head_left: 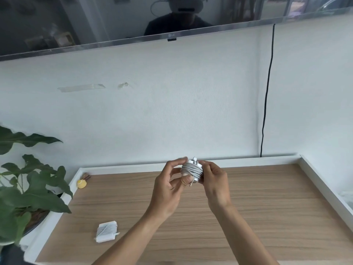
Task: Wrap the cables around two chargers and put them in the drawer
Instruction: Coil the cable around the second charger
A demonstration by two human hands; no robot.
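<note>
A white charger (192, 170) with its white cable coiled round it is held in the air above the wooden surface (267, 217), between both hands. My right hand (214, 177) grips its right side. My left hand (169, 185) pinches the cable's loose end at the charger's lower left, where the metal plug tip sticks out. A second white charger (106, 231), its cable wound round it, lies on the wood at the near left, away from both hands.
The wooden surface has a raised white rim (324, 186) along the back and sides. A small yellow object (81, 184) lies in the far left corner. A leafy plant (28, 188) stands at the left. A black cord (266, 104) hangs down the wall.
</note>
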